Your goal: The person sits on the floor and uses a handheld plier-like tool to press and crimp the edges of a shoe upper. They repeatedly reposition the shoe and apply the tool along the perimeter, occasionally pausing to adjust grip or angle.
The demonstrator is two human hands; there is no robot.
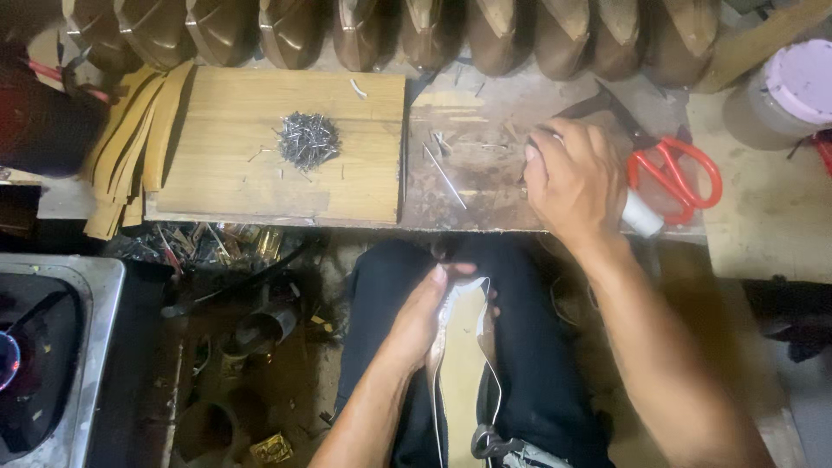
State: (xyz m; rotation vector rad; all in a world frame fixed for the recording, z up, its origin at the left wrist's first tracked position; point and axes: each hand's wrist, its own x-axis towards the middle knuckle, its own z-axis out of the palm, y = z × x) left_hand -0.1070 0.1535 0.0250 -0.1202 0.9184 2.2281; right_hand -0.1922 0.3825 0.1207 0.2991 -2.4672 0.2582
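Left hand (420, 316) fingers clamped on pale shoe upper (464, 347) in lap, right hand (572, 178) fingers curled around white-handled tool (640, 212), red scissors (676, 169) just beside knuckles

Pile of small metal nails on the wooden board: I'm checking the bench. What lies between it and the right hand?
In the head view, a loose thin nail on worn benchtop, between the nail pile and right hand.

- One pair of red-handled scissors (676, 178)
- One heap of small nails (308, 139)
- One wooden board (286, 143)
- Two hands — left (425, 316), right (576, 178)
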